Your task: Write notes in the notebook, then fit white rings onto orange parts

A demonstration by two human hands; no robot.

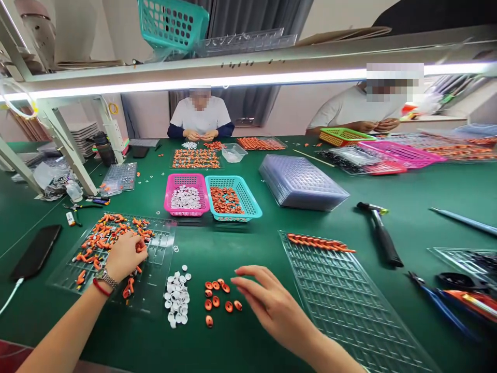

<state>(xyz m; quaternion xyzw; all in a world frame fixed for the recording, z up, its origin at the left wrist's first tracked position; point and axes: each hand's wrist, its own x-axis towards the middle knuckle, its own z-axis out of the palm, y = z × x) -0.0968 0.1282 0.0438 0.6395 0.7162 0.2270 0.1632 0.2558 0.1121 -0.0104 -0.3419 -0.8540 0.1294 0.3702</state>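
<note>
Head view, left hand: the left hand (124, 254) is dipping among jumbled orange parts (111, 228), fingers curling inward; cannot tell whether one is being gripped.
Right hand: the right hand (274, 305) is hovering open beside the orange cups (216, 301), fingers parted, holding nothing visible.
Orange parts: lying heaped on a clear tray (163, 254), presumably keeping them within left-hand reach.
Small pieces: orange cups are lying spread out singly, likely for easy picking; white discs (177, 299) are sitting bunched just beside them.
Ribbed tray: the ribbed tray (341, 295) is carrying an orange row (321, 242) at its far end, its ribs probably keeping pieces aligned.
Baskets: the pink basket (186, 211) is holding white pieces, the blue basket (254, 204) orange ones, apparently keeping kinds apart.
Surface: the green table (225, 254) is also bearing a tray stack (305, 184) and a hammer (382, 235).
Room: a strip lamp (240, 76) is glowing under a shelf; two co-workers (200, 114) are sitting opposite, handling small things.
</note>
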